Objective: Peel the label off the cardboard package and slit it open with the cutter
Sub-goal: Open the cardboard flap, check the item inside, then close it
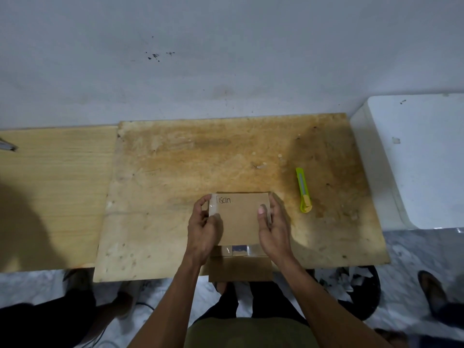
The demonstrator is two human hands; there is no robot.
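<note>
A flat brown cardboard package [239, 219] is held just above the stained plywood board [175, 172], near its front edge. Handwriting shows at its top left, and a clear tape strip runs along its left edge. My left hand [204, 228] pinches that taped left edge. On the right edge rests my right hand [272, 227], thumb lying on the top face. Clear tape also shows at the package's lower end, over a second piece of cardboard [239, 270]. The yellow-green cutter [303, 190] lies on the board to the right, apart from my right hand.
A pale wooden board [55, 192] adjoins on the left, with a metal object [7, 145] at its far edge. A white box [416, 159] stands at the right. The wall is close behind. Feet and a black bin with paper scraps [351, 282] are on the floor.
</note>
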